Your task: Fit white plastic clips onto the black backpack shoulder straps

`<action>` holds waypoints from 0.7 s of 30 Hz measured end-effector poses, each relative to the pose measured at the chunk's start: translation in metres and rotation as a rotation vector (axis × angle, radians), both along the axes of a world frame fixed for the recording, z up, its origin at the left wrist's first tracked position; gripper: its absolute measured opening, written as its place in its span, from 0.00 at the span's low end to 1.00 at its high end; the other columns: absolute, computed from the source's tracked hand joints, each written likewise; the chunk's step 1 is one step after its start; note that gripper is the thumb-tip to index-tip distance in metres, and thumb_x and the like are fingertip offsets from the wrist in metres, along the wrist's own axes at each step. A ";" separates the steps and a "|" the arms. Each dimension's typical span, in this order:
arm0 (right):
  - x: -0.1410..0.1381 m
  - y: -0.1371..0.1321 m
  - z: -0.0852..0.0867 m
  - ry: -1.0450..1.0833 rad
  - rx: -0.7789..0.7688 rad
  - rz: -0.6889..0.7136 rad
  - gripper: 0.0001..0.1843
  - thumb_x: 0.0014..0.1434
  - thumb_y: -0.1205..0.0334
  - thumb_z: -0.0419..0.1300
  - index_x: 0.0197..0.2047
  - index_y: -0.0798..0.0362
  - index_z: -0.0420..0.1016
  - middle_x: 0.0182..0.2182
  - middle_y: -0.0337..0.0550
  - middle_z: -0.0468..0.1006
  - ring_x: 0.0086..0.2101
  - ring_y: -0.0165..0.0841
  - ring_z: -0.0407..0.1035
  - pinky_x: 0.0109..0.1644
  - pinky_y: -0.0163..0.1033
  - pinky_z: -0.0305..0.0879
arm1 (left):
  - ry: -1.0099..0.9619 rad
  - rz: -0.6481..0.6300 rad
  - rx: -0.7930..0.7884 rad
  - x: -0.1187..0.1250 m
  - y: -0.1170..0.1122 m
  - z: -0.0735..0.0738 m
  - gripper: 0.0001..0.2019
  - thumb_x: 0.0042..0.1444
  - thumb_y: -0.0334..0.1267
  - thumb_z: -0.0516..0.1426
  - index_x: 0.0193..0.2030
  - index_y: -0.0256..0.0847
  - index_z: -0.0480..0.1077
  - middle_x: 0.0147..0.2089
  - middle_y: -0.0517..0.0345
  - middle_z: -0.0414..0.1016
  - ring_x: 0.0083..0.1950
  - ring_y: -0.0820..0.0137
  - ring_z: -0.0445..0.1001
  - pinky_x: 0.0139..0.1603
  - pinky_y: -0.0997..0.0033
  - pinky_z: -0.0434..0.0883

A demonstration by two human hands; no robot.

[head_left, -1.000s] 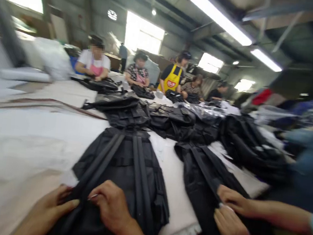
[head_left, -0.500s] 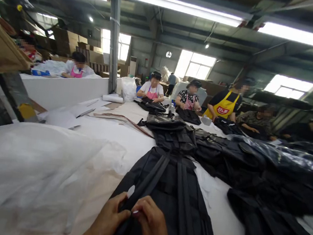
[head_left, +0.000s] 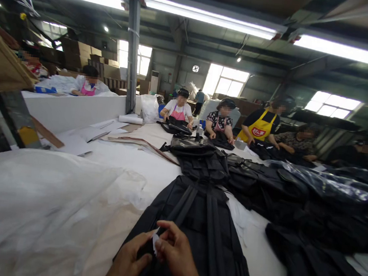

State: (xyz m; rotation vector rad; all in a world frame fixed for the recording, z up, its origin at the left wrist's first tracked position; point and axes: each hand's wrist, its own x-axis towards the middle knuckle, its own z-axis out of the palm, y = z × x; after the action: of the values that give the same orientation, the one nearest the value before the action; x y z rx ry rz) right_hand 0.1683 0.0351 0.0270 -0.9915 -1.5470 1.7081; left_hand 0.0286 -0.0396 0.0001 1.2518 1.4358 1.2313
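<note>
A black backpack [head_left: 197, 237] lies in front of me on the white table, straps upward. My left hand [head_left: 131, 258] is at its near left side, closed with thumb and fingers around a fold of the black fabric. My right hand [head_left: 176, 250] is beside it, fingers bent in a pinch at a small white tag [head_left: 155, 244]. The tag stands between both hands, against the black fabric. How it is joined to the fabric is hidden by my fingers.
A heap of clear plastic bags [head_left: 36, 210] covers the left of the table [head_left: 128, 158]. More black bags [head_left: 297, 191] lie ahead and to the right, some under clear plastic. Several people work across the table. A metal post [head_left: 131, 56] rises beyond the papers.
My right hand has risen slightly, its fingers now higher and at the white tag. The tag has turned and sits lower between the hands. The left hand still holds the fabric.
</note>
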 end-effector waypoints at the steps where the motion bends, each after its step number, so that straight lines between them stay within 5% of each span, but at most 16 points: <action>1: 0.001 0.002 0.001 0.008 -0.020 0.024 0.22 0.45 0.64 0.61 0.46 0.57 0.72 0.21 0.32 0.68 0.19 0.26 0.64 0.22 0.32 0.59 | 0.028 0.001 0.006 0.000 0.000 0.000 0.25 0.48 0.28 0.55 0.55 0.46 0.70 0.57 0.56 0.71 0.60 0.61 0.66 0.63 0.65 0.58; 10: 0.007 0.009 -0.006 0.073 -0.118 0.069 0.19 0.43 0.58 0.66 0.38 0.58 0.73 0.20 0.34 0.69 0.18 0.26 0.64 0.21 0.31 0.58 | 0.189 -0.049 0.049 0.001 -0.001 0.006 0.23 0.53 0.30 0.55 0.56 0.48 0.70 0.51 0.55 0.74 0.55 0.62 0.69 0.57 0.69 0.63; 21: 0.017 0.004 -0.018 0.055 0.008 0.015 0.16 0.50 0.55 0.65 0.39 0.56 0.73 0.24 0.38 0.71 0.23 0.28 0.65 0.27 0.33 0.61 | 0.280 -0.122 0.126 -0.003 0.002 -0.005 0.21 0.57 0.39 0.55 0.58 0.48 0.68 0.49 0.52 0.74 0.51 0.61 0.71 0.52 0.69 0.67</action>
State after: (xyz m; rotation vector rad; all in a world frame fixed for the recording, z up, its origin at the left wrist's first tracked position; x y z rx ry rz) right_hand 0.1851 0.0389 0.0092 -0.9226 -1.5288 1.7239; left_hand 0.0258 -0.0380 -0.0051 1.6249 1.4697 1.1104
